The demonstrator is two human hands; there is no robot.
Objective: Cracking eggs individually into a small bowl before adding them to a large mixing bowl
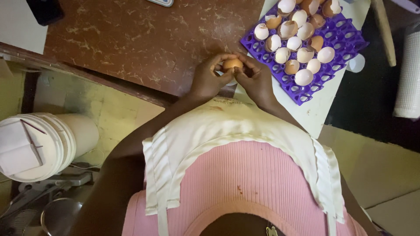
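Note:
A brown egg [232,64] is held between both my hands at the edge of the brown table. My left hand [208,78] grips it from the left, fingers curled over the top. My right hand [257,80] grips it from the right. Just under the egg a bit of a white cup or bowl [232,82] shows, mostly hidden by my hands. To the right lies a purple egg tray [341,41] filled with several empty, cracked eggshells [288,30].
The brown speckled tabletop [144,39] stretches left of my hands. A white board [321,107] lies under the tray. A white lidded bucket [39,144] stands on the floor at left, with a metal bowl [59,216] below it. A white roll [409,74] is at the right edge.

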